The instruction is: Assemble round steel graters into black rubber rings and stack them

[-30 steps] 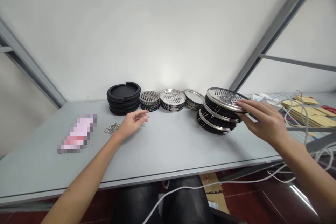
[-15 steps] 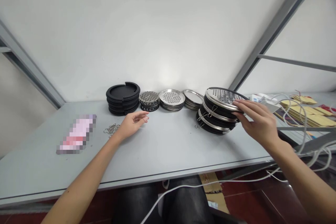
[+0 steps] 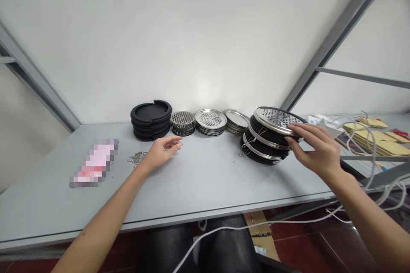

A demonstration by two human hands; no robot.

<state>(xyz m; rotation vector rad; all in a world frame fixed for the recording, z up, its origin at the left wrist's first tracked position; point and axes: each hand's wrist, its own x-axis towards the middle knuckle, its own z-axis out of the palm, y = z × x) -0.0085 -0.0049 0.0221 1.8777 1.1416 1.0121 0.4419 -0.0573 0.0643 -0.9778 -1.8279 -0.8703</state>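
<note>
My right hand (image 3: pixel 315 149) rests its fingers on the right rim of the top piece of a leaning stack of black discs with perforated steel lids (image 3: pixel 267 136); thumb below, fingers on top, lightly pinching the rim. My left hand (image 3: pixel 161 150) lies on the grey table (image 3: pixel 198 183) with fingers loosely stretched toward the back row, holding nothing. Just left of it lie several small wire clips (image 3: pixel 136 157). Behind it stand a stack of black rings (image 3: pixel 150 119), a stack of small perforated discs (image 3: pixel 182 122), perforated steel plates (image 3: pixel 210 121) and plain steel lids (image 3: pixel 236 120).
A blurred pink-and-white pack (image 3: pixel 94 163) lies at the table's left. White cables (image 3: pixel 361 145) and yellowish flat pieces (image 3: pixel 378 138) crowd the right side. Grey frame bars (image 3: pixel 333 38) slant up the white wall. My knees and a cardboard box show under the table's front edge.
My right hand has slid slightly along the top lid's rim and closed its thumb under it. The left hand has barely moved.
</note>
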